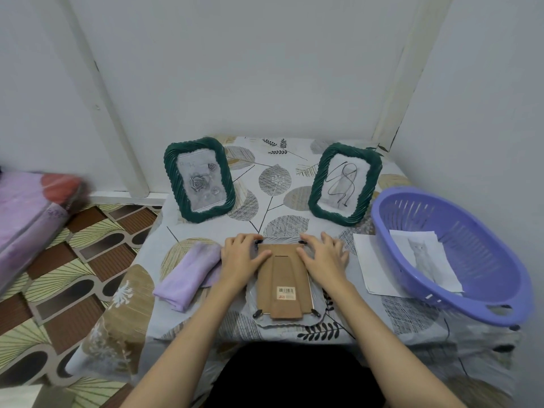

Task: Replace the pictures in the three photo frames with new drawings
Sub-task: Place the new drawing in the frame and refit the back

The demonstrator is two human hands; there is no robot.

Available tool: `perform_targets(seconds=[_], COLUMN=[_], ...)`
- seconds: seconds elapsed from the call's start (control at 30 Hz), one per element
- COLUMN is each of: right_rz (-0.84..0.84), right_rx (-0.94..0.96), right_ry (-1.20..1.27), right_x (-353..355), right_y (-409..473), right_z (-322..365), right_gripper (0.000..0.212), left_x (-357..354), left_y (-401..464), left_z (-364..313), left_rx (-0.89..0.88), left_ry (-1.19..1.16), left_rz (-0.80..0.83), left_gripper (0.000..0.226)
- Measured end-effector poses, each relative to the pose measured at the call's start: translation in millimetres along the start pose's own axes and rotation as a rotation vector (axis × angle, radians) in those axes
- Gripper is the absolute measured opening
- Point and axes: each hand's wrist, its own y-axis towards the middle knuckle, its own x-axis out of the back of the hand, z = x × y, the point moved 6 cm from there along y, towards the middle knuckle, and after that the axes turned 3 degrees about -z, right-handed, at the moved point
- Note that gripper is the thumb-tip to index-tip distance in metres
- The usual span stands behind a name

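Two bare forearms reach forward over the near edge of a table draped in a leaf-printed cloth. Between them a photo frame lies face down, its brown fibreboard back, with folded stand and barcode sticker, facing up, and small black turn clips at its corners. The left hand rests on the frame's far left corner, fingers bent at the clip there and thumb flat on the board; the right hand mirrors it at the far right corner, fingers spread and loosely bent over the edge. Whether either fingertip actually pinches a clip cannot be told. Just left of the left hand lies a folded lilac cloth, soft and fuzzy. To the right, a sheet of white paper lies partly under an oval lavender plastic basket with slotted walls, which holds a pale cat drawing. Farther back two frames with dark green, rope-twisted rims stand upright: the left one shows grey roses, the right one a looping black line drawing.
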Motion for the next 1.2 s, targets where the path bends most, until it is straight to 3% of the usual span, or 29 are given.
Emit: perform_targets(seconds=[0.4,0.57,0.73,0.87,1.2], right_rz=[-0.082,-0.109,-0.155,-0.188,-0.207], right_rx=[0.032,0.028,0.024,0.028,0.040], right_ry=[0.043,0.089,0.111,0.142,0.136], right_x=[2.3,1.3,1.5,1.4,1.1], right_y=[-1.3,-3.0,-3.7,-3.7,-6.0], right_z=[-6.4,-8.1,-10.1,-10.8,-10.5], right_gripper=[0.028,0.025,0.040,0.032,0.025], left_x=[3.1,1.2,0.8,1.7,2.3], left_y=[-2.4,4.5,11.6,10.0,7.7], left_z=[0.7,3.2,2.6,3.3,1.1], left_rx=[-0.051,-0.043,-0.048,-0.093,-0.104], left_ry=[-0.070,-0.071,-0.104,-0.112,-0.094], left_rz=[-0.079,-0.012,0.097,0.067,0.012], left_gripper=[0.038,0.041,0.034,0.051,0.064])
